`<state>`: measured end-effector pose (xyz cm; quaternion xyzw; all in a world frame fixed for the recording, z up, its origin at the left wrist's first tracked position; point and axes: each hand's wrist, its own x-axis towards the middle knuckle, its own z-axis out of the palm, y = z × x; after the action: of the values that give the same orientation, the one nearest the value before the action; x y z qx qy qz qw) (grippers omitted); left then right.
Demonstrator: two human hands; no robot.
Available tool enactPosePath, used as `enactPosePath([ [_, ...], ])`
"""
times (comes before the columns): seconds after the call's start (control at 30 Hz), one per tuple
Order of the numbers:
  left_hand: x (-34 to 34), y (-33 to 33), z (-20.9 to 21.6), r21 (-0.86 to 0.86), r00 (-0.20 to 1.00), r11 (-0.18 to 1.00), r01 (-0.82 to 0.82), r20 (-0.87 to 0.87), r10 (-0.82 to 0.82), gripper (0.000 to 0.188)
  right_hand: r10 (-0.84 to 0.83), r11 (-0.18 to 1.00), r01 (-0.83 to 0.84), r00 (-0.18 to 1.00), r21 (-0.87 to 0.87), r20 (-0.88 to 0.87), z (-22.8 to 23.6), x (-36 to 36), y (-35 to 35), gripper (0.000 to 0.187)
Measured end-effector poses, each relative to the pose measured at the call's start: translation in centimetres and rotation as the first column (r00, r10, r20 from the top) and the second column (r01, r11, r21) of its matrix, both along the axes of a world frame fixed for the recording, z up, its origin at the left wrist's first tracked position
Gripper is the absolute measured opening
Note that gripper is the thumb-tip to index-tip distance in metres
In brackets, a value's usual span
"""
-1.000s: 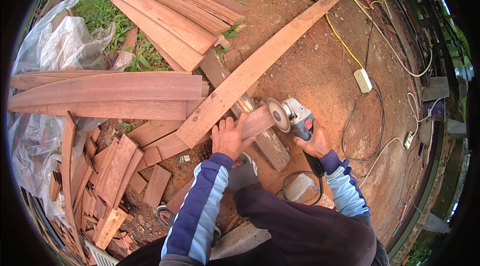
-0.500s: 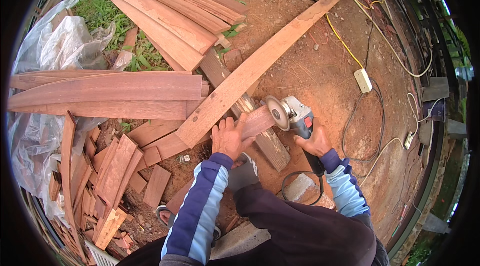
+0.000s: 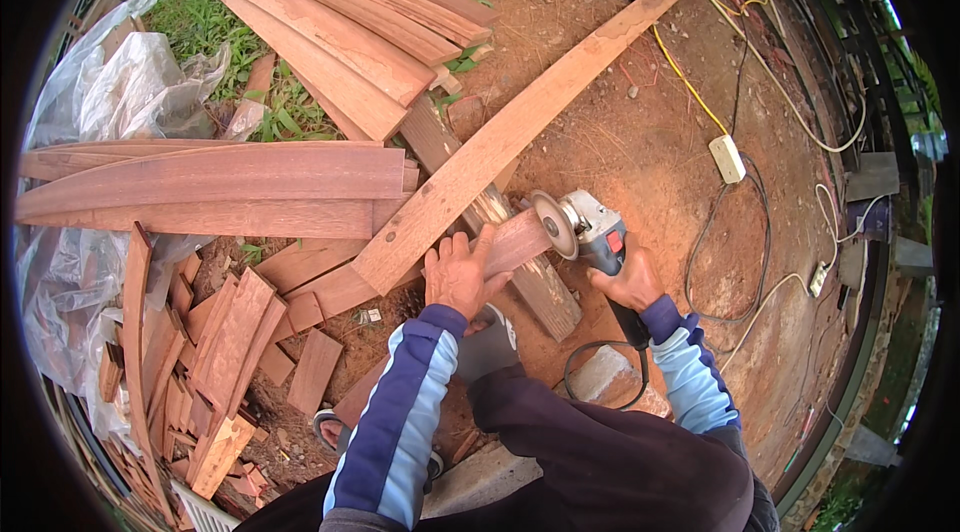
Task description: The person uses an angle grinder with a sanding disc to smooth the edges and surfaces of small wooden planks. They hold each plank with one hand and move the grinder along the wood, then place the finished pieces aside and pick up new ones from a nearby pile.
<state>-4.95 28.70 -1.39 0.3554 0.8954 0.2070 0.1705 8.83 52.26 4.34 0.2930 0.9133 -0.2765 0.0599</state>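
My right hand (image 3: 632, 275) is wrapped round the body of an angle grinder (image 3: 601, 236), grey and black with a red button. Its round disc (image 3: 554, 225) stands upright against the right end of a short reddish wooden board (image 3: 517, 240). My left hand (image 3: 462, 275) presses on that board's other end, thumb stretched to the right and fingers over the wood. The board rests across a weathered timber beam (image 3: 546, 294). Part of it is hidden under my left hand. A long plank (image 3: 535, 122) lies slantwise just beyond, crossing the same beam.
Stacked planks (image 3: 330, 22) fan out at the far left, with more boards (image 3: 220, 187) below them. Offcuts (image 3: 235, 342) pile at the near left beside plastic sheeting (image 3: 150, 82). A white socket block (image 3: 726, 161) and black cable (image 3: 765, 262) lie right. A concrete block (image 3: 606, 378) sits near the grinder's cord.
Hardly anything differs. The grinder has shifted very slightly at the board's end, while my left hand stays in place on the board.
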Motion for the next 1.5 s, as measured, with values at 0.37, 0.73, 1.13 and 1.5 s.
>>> enactPosePath([
  [0.37,0.1,-0.1,-0.2,0.031,1.000,1.000,0.007,-0.007,-0.007,0.076,-0.097,0.994,0.087,0.982,-0.070,-0.162,-1.1,1.4,0.1,0.058],
  [0.73,1.5,-1.4,-1.2,0.243,0.995,0.966,-0.090,0.074,0.074,0.078,-0.318,0.947,0.320,0.906,-0.037,-0.279,1.5,1.3,0.3,0.052],
  [1.13,4.5,-16.1,5.2,-0.040,0.930,0.942,-0.332,0.150,0.335,0.077,-0.427,0.904,0.389,0.852,-0.177,-0.303,1.1,0.8,-0.5,0.044],
  [1.5,7.5,-18.9,3.7,-0.031,0.982,0.989,-0.147,-0.121,0.142,0.067,-0.386,0.922,0.348,0.866,-0.171,-0.318,0.6,0.6,-0.5,0.037],
])
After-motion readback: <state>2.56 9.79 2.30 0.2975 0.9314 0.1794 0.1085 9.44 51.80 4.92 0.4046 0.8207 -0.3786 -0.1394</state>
